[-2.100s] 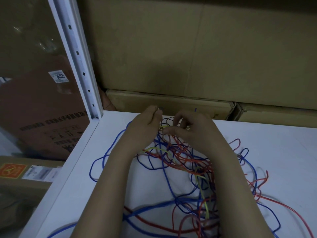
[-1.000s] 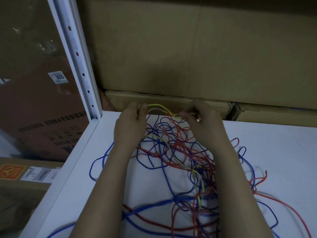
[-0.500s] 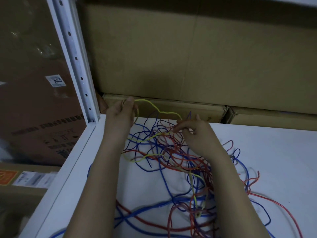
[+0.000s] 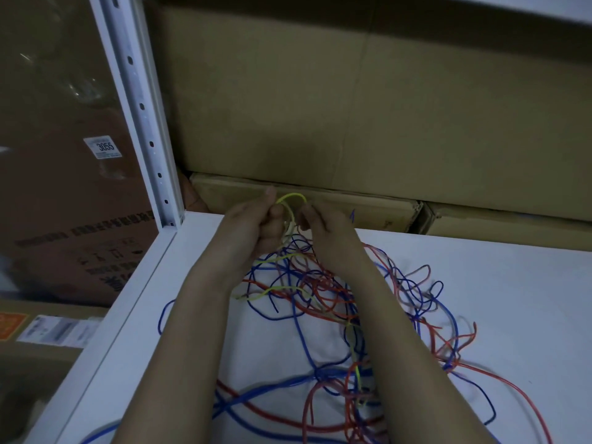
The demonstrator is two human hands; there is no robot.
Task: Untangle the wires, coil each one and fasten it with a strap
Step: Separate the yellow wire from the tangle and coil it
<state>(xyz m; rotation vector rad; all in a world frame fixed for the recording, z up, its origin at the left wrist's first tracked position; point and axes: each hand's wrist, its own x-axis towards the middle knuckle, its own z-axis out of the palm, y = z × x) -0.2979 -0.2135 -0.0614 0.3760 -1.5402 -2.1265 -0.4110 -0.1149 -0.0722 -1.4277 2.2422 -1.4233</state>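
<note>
Both hands are raised together over the far edge of the tabletop [image 4: 499, 283]. Left hand [image 4: 248, 227] has its fingers curled, pinching a yellow wire [image 4: 293, 216] that arches across to the right hand [image 4: 323, 229], whose curled fingers seem to pinch the same loop, though dim light blurs the grip. Below, the yellow wire trails down into a tangle [image 4: 326, 302] of blue and red wires spread on the tabletop.
</note>
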